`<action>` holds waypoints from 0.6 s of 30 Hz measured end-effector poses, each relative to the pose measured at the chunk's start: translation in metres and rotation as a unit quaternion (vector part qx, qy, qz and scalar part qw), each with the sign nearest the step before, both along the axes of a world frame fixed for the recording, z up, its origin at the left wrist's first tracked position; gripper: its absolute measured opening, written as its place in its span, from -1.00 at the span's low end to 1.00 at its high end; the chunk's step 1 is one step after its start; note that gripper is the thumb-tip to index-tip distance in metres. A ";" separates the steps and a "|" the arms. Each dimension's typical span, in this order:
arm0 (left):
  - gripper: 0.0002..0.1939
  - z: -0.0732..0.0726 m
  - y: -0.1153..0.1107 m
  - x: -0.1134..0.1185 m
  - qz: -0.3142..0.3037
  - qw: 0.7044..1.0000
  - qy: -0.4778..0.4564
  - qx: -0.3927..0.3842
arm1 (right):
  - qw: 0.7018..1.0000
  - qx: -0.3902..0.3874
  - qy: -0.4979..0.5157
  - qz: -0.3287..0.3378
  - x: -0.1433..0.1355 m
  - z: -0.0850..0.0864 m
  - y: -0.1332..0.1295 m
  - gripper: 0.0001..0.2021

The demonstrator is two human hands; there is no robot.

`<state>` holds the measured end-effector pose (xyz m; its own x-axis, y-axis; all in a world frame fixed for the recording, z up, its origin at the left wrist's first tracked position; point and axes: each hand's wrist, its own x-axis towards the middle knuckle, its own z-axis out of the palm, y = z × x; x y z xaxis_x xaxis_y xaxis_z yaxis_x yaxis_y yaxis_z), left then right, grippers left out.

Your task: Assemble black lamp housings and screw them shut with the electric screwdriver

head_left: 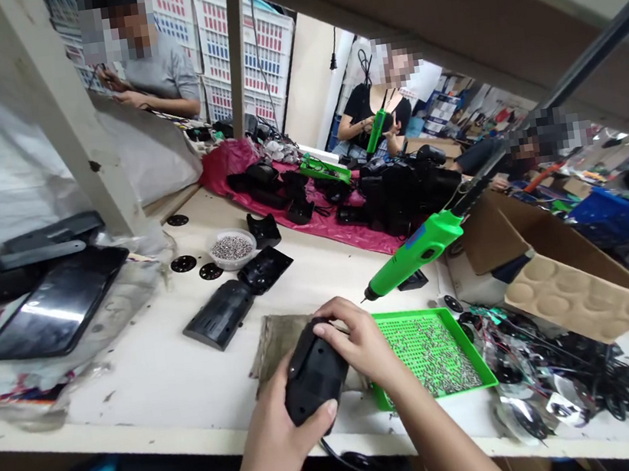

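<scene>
Both my hands are closed around a black plastic housing with screw holes in its face and a cable hanging from its lower end. My left hand grips its lower left side, thumb across the near end. From the upper right, my right hand holds the far end with thumb and fingers. Under the housing lies a brownish cloth pad. A green electric screwdriver hangs tip down, to the right of my hands. Beside my right forearm is a green tray of small screws.
Black housing shells and a bowl of small metal parts are at centre left. A dark tablet-like panel lies left. Tangled cables and a cardboard box stand right. Co-workers sit beyond a pink sheet piled with black parts.
</scene>
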<state>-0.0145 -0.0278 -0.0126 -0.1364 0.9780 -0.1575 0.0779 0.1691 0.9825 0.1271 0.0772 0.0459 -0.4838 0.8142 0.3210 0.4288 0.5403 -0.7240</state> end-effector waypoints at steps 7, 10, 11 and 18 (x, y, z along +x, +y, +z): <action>-0.24 -0.002 -0.007 0.015 0.009 0.970 0.197 0.144 | 0.970 0.210 0.110 -0.052 0.020 -0.031 -0.025 -0.58; -0.20 -0.004 -0.006 0.014 0.020 0.939 0.269 0.214 | 0.966 0.222 0.125 -0.030 0.025 -0.025 -0.020 -0.49; -0.18 -0.005 -0.005 0.013 0.019 0.932 0.283 0.224 | 0.969 0.214 0.119 -0.018 0.025 -0.021 -0.018 -0.45; -0.16 -0.008 -0.002 0.001 -0.069 0.949 0.248 0.184 | 0.996 0.011 -0.029 0.086 0.023 0.003 -0.012 -0.07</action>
